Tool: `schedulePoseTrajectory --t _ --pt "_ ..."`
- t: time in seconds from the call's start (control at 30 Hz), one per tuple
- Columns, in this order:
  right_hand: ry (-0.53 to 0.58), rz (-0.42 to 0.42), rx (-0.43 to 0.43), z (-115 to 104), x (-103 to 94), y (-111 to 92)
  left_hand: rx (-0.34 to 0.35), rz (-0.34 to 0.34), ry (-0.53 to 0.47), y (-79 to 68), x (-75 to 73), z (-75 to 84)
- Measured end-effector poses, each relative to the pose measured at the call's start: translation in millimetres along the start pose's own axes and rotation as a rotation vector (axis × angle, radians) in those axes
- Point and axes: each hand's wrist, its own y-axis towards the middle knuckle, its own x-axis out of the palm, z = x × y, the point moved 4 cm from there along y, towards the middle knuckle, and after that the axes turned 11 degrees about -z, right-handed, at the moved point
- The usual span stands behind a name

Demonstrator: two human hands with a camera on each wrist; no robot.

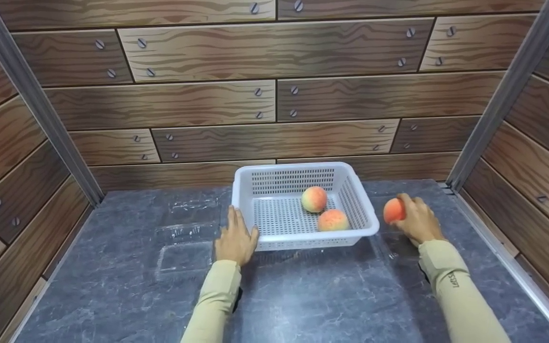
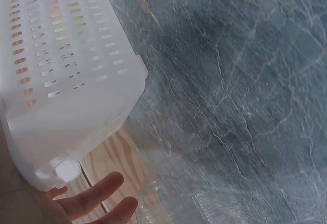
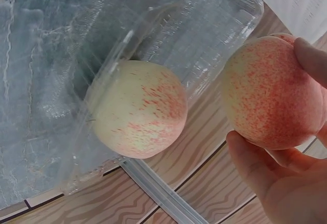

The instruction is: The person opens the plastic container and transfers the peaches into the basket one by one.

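A white plastic basket (image 1: 303,240) with slotted walls holds two peaches, one peach (image 1: 314,199) behind the other peach (image 1: 333,220). My left hand (image 1: 235,241) rests at its front left corner, fingers extended along the outer side. In the left wrist view those fingers (image 2: 97,196) reach past the basket corner, relaxed. Right of the basket, my right hand (image 1: 417,219) grips a red-yellow peach (image 3: 271,94) between thumb and fingers. Below it in the right wrist view, another pale peach (image 3: 140,112) sits by a clear plastic tray (image 3: 204,35); the hand hides this peach in the head view.
Clear plastic trays (image 1: 186,257) lie on the dark marbled table (image 1: 303,305) left of the basket. Wood-patterned panels (image 1: 274,52) enclose the back and both sides, with metal posts (image 1: 489,109) at the corners.
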Motion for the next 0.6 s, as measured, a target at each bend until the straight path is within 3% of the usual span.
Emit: schedulePoseTrajectory --t 0.2,0.6 --pt "0.015 -0.034 0.005 -2.9 -1.5 1.4 0.000 0.002 -0.004 0.0 -0.2 -0.5" --pt "0.039 -0.011 -0.009 -6.8 -8.1 3.0 -0.011 -0.028 -0.006 0.1 -0.5 1.4"
